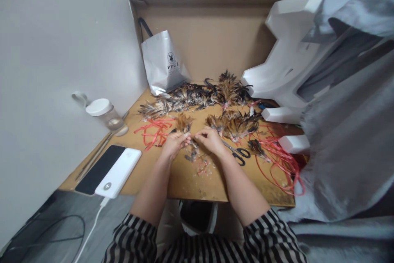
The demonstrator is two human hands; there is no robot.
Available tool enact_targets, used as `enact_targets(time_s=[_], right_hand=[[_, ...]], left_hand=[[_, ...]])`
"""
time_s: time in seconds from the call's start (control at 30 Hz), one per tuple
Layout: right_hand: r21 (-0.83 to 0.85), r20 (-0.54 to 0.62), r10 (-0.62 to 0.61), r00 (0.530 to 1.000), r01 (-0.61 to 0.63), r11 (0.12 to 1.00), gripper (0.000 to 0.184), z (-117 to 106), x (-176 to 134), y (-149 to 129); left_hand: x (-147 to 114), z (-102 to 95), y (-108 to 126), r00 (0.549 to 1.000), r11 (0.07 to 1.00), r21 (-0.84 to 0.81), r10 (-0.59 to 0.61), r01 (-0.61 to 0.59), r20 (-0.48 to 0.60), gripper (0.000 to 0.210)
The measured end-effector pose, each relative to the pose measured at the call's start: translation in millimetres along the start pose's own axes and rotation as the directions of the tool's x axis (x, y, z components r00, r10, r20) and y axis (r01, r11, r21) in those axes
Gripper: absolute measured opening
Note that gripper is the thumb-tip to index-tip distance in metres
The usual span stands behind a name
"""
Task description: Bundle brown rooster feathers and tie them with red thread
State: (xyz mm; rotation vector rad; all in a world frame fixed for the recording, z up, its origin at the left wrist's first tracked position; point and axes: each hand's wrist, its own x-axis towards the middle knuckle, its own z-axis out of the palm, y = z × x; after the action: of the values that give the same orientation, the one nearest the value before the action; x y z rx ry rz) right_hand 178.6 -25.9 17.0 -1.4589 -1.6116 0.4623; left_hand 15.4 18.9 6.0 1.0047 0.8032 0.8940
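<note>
My left hand (174, 145) pinches the base of a small bunch of brown feathers (184, 122), whose tips point away from me. Close beside it, my right hand (211, 140) has its fingertips pressed together; what lies between them is too small to make out. Loose feathers (192, 150) and short reddish scraps (203, 166) lie on the table below my hands. Black-handled scissors (240, 153) rest just right of my right hand. Beyond that hand is a row of brown feather bunches (234, 126).
Red plastic strips (155, 131) lie at left, with a larger tangle (281, 158) at right. More feathers (191, 97) line the back beside a silver bag (161, 64). A lidded cup (107, 115), phone (100, 168) and power bank (118, 172) sit left; white foam (286, 53) stands right.
</note>
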Motion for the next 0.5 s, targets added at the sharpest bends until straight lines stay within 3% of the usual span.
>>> enact_targets(time_s=[0.13,0.23,0.5], right_hand=[[0.226,0.020,0.117,0.993,-0.119,0.967,0.019,1,3,0],[0.329,0.057,0.182,0.982,-0.191,0.925,0.019,3,3,-1],[0.240,-0.007,0.254,0.967,-0.245,0.939,0.014,4,1,-13]], left_hand=[[1,2.0,-4,0.999,0.985,0.167,0.035,-0.032,-0.015,0.027],[-1,4.3,-4,0.998,0.960,0.271,0.057,-0.066,0.038,0.027],[-6,6.4,-3,0.989,0.929,0.358,0.049,-0.097,0.140,0.023]])
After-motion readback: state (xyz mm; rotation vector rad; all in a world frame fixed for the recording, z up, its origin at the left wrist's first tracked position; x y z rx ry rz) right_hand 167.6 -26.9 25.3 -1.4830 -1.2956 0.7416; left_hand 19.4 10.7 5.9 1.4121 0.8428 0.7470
